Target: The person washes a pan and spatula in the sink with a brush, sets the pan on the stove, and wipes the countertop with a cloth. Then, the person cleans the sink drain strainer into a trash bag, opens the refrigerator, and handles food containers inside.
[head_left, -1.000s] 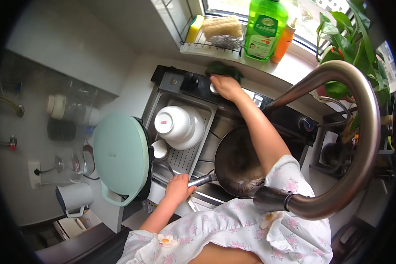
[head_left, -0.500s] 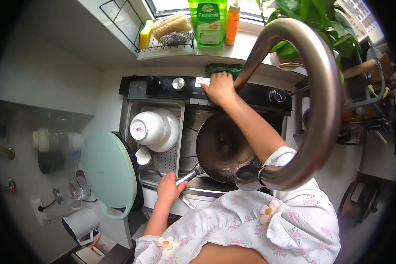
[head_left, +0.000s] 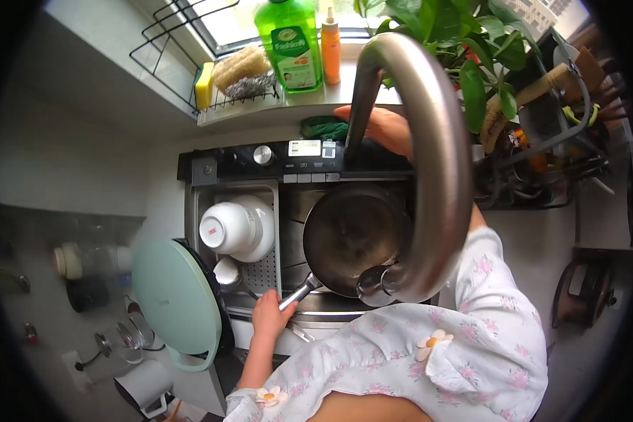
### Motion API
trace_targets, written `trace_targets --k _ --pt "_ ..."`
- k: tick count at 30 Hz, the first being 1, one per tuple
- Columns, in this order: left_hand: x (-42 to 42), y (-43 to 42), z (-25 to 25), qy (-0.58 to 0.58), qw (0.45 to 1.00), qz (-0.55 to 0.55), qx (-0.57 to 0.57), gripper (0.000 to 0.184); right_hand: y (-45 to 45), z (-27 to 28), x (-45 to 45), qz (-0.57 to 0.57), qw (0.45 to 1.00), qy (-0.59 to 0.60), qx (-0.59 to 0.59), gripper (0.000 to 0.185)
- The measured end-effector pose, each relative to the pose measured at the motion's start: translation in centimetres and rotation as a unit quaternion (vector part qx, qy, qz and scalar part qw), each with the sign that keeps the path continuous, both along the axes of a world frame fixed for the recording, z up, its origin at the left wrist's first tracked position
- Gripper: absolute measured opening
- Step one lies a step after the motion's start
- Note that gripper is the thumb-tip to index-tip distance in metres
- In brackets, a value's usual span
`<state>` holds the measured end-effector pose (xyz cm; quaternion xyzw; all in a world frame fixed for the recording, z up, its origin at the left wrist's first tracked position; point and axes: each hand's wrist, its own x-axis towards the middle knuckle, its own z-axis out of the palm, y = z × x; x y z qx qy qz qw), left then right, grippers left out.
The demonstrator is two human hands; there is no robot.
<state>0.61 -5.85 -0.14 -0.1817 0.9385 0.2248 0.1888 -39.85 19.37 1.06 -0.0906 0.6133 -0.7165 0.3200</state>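
A dark wok (head_left: 350, 239) sits in the right part of the sink (head_left: 295, 193), its handle pointing to the front left. My left hand (head_left: 269, 318) is closed at the handle's end, at the front rim. Behind the arched metal faucet (head_left: 451, 162), my right hand (head_left: 388, 131) is raised with fingers stretched to the left and nothing visible in them. The faucet hides part of this hand and forearm. A green cloth (head_left: 323, 128) lies just left of its fingertips. White bowls (head_left: 239, 226) and a ladle (head_left: 228, 272) rest in the perforated tray (head_left: 266, 271).
On the sill stand a green soap bottle (head_left: 292, 53), an orange bottle (head_left: 330, 53) and a rack with a loofah (head_left: 240, 67). A leafy plant (head_left: 464, 42) and utensil rack (head_left: 541, 155) are at right. A mint-green appliance (head_left: 172, 302) stands at left.
My right hand has left the control panel behind the sink and moved right and back, behind the faucet. My left hand stays by the wok handle. The view has shifted.
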Motion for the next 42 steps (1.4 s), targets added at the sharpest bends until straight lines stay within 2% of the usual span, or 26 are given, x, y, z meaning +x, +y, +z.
trace_targets --k 1,2,3,4,6,7,9,11,13,15,17,20,26,29,32,34,36,39,40,42 --pt "0.0 0.0 -0.1 0.004 1.000 -0.001 0.002 0.041 -1.2 1.4 0.1 0.048 0.999 -0.011 0.016 0.036" --pt "-0.1 0.0 -0.1 0.001 1.000 0.001 -0.004 0.041 -2.3 3.3 0.3 0.114 0.976 0.097 0.160 0.037" --pt "0.1 0.1 -0.3 -0.004 1.000 0.001 -0.007 0.041 -3.4 5.2 0.4 0.178 0.916 0.205 0.295 0.038" --pt "0.4 -0.2 -1.0 0.014 1.000 -0.008 -0.003 0.041 -4.9 -2.9 -3.6 0.191 0.930 0.207 0.238 0.038" --pt "1.0 -0.5 -2.2 0.021 1.000 -0.015 0.002 0.041 -5.0 3.0 -0.8 0.204 0.926 0.108 0.299 0.041" --pt "1.0 -0.6 -2.3 0.023 1.000 -0.014 0.002 0.041 -5.7 -0.9 -3.0 0.249 0.900 0.135 0.330 0.042" --pt "0.4 0.0 -1.3 0.001 1.000 -0.008 -0.008 0.042 -5.6 -3.9 -4.1 0.278 0.891 0.199 0.298 0.041" --pt "0.5 -0.2 -1.4 -0.005 1.000 -0.008 -0.011 0.042 -4.2 -3.1 -3.9 0.237 0.865 0.270 0.350 0.044" --pt "0.6 -0.2 -1.3 0.014 1.000 -0.011 -0.019 0.042 -1.0 -0.1 -1.7 0.093 0.893 0.188 0.398 0.059" --pt "0.3 0.2 -0.7 0.010 1.000 -0.009 -0.019 0.042 2.6 -0.8 -1.6 0.063 0.862 0.216 0.453 0.072" --pt "0.3 0.4 -0.7 0.017 1.000 -0.011 -0.017 0.042 5.2 -0.2 -0.5 0.000 0.833 0.203 0.515 0.068" --pt "0.4 0.4 -0.6 0.015 0.999 -0.013 -0.025 0.042 6.5 3.6 2.2 -0.008 0.791 0.164 0.590 0.067" --pt "0.8 0.0 -1.2 0.014 0.999 -0.017 -0.029 0.044 6.4 2.3 2.3 -0.069 0.746 0.160 0.643 0.066" --pt "1.0 0.0 -1.4 0.028 0.999 -0.025 -0.038 0.044 6.1 3.1 3.0 -0.048 0.711 0.180 0.678 0.064" --pt "0.9 0.2 -1.0 0.026 0.998 -0.020 -0.047 0.044 7.5 3.5 6.5 -0.026 0.693 0.340 0.635 0.053" --pt "0.9 0.2 -1.3 0.026 0.998 -0.013 -0.048 0.043 9.9 4.0 9.9 -0.094 0.781 0.355 0.505 0.035" --pt "0.8 0.3 -1.4 0.028 0.999 -0.009 -0.045 0.042 12.4 3.6 13.0 -0.211 0.797 0.275 0.495 0.023" --pt "0.8 0.6 -0.9 0.010 0.999 -0.005 -0.045 0.042 15.1 -0.3 12.4 -0.345 0.813 0.237 0.405 0.024" --pt "0.8 0.6 -1.1 0.010 0.999 -0.006 -0.046 0.042 15.2 -1.5 11.3 -0.376 0.790 0.301 0.380 0.027" --pt "0.6 0.4 -1.2 0.014 0.999 -0.008 -0.049 0.043 15.6 -4.9 7.8 -0.366 0.795 0.362 0.321 0.029"
